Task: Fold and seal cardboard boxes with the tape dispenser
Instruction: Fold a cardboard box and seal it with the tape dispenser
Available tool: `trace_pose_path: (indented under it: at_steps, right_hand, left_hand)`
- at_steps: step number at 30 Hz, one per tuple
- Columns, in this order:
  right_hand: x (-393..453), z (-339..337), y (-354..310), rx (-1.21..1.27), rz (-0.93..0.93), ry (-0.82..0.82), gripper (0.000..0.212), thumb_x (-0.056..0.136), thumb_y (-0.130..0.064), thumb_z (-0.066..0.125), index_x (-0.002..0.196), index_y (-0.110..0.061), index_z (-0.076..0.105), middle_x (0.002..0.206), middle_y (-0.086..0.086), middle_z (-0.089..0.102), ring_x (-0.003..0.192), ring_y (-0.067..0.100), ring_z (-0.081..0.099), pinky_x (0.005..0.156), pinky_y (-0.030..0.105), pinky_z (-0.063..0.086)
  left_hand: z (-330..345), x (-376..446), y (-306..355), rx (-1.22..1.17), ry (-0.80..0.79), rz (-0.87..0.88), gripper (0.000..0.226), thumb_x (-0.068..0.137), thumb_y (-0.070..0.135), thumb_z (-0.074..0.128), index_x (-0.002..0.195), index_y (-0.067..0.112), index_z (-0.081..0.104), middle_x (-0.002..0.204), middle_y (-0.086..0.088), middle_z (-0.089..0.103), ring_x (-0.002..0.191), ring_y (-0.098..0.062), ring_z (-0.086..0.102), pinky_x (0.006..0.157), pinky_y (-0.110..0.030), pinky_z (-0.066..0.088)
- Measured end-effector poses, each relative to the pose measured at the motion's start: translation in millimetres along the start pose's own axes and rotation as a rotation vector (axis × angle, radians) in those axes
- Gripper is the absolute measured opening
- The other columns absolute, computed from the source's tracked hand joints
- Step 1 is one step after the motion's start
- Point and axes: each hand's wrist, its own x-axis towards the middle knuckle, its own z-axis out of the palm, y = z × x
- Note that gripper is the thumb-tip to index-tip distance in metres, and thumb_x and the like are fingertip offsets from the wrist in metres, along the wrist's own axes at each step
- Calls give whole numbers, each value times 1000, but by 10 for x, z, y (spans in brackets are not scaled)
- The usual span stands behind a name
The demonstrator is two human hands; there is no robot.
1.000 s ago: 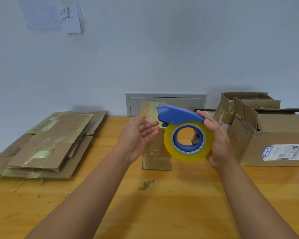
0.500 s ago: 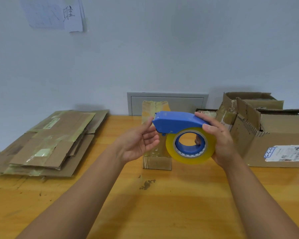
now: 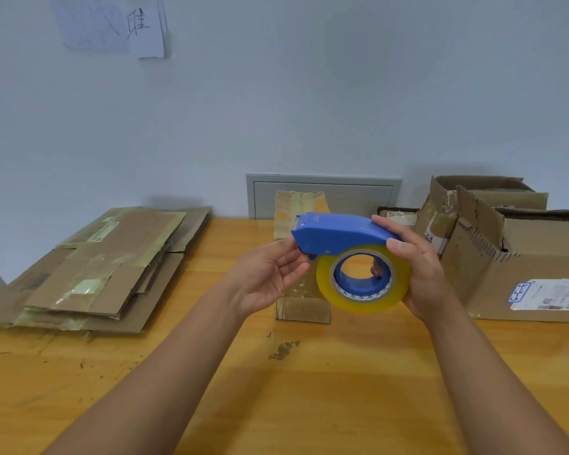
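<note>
Two hands meet on a tape dispenser (image 3: 349, 254) held in the air above the middle of the bench (image 3: 309, 389). The right hand (image 3: 418, 274) holds it: thumb laid on the blue cover, fingers curled round the back of the yellow tape roll (image 3: 363, 302), one fingertip showing through the blue hub. So the right grip is closed on the dispenser.

What has changed is the left hand (image 3: 266, 277). A second ago it hung apart from the dispenser, palm up and fingers loose. Now its fingertips touch the front end of the blue cover, just under the cutter. The dispenser has also levelled out, its nose pointing toward the bench's left edge. The left grip looks relaxed and fairly wide; whether it pinches a tape end cannot be told, because the fingertips hide that spot.

This probably means the person is looking for the loose tape end, to pull a starting length before any sealing.

Behind the hands, near the bench's back edge, stands a small upright cardboard box (image 3: 301, 257) wrapped in old tape. A stack of flattened boxes (image 3: 102, 270) lies at the left edge. Folded-up open boxes (image 3: 506, 257) sit at the right edge, one with a white shipping label (image 3: 549, 293). No box is being folded or sealed yet, so the task seems to be at its start.
</note>
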Motion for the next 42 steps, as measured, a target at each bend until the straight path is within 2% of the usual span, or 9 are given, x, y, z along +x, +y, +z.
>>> trace_pose_path:
  at_steps: [3, 8, 11, 14, 19, 25, 31, 37, 42]
  right_hand:
    - [6, -1, 17, 10, 0, 0, 44, 83, -27, 54, 126, -19, 63, 104, -10, 68, 77, 18, 65, 65, 29, 56]
    - [29, -54, 11, 10, -1, -11, 43, 83, -26, 54, 124, -22, 64, 107, -8, 67, 78, 17, 65, 65, 28, 56]
    - [38, -72, -7, 1, -15, -24, 40, 83, -26, 54, 121, -26, 66, 108, -9, 67, 81, 19, 66, 66, 28, 57]
    - [39, -68, -33, -16, -19, -38, 39, 81, -25, 55, 117, -30, 68, 108, -9, 67, 84, 18, 66, 67, 27, 57]
    - [53, -77, -104, -77, -61, -94, 37, 79, -24, 62, 110, -40, 74, 104, -16, 68, 87, 14, 67, 70, 24, 56]
    - [161, -95, -299, -204, -140, -180, 44, 69, -42, 73, 112, -46, 72, 118, -12, 67, 107, 18, 65, 85, 26, 55]
    - [320, -339, -541, -210, -146, -118, 40, 72, -18, 80, 108, -36, 74, 108, -11, 74, 97, 15, 71, 78, 23, 56]
    - [372, -469, -425, -341, -37, -130, 38, 88, -11, 66, 120, -31, 68, 106, -22, 72, 99, 6, 69, 77, 16, 53]
    - [353, -512, -444, -419, -13, -119, 37, 94, -7, 61, 123, -30, 66, 117, -15, 66, 93, -6, 66, 73, 12, 52]
  left_hand:
    - [-4, 6, -5, -7, -12, 11, 39, 80, 15, 65, 117, 2, 61, 84, -9, 70, 69, -11, 68, 63, -21, 60]
    - [-91, 3, 13, -45, -35, -18, 25, 81, 10, 62, 104, 0, 64, 84, -13, 67, 71, -18, 68, 65, -26, 61]
    - [-99, 11, 44, -61, -9, -56, 36, 82, 19, 55, 109, -4, 62, 88, -18, 66, 70, -22, 68, 64, -29, 61]
    - [-71, 22, 65, 58, 81, -62, 32, 91, 30, 64, 105, 1, 62, 82, -15, 66, 65, -18, 67, 58, -26, 60]
    - [-70, 19, 113, 314, 99, -29, 13, 95, 3, 57, 103, -1, 67, 72, -8, 70, 60, -11, 66, 56, -20, 58]
    - [-1, 47, 326, 573, 206, 111, 12, 96, -1, 55, 98, -1, 67, 68, -8, 67, 56, -11, 63, 56, -21, 57]
    - [-179, 120, 753, 682, 368, 268, 12, 97, 15, 63, 92, 6, 68, 72, -3, 67, 58, -7, 62, 61, -24, 56]
    - [-201, 182, 610, 795, 442, 310, 12, 96, 13, 64, 99, 2, 65, 79, -10, 68, 63, -13, 63, 58, -22, 56]
    - [-215, 228, 492, 799, 465, 306, 14, 97, 16, 63, 94, 2, 64, 80, -10, 68, 68, -16, 64, 62, -25, 58]
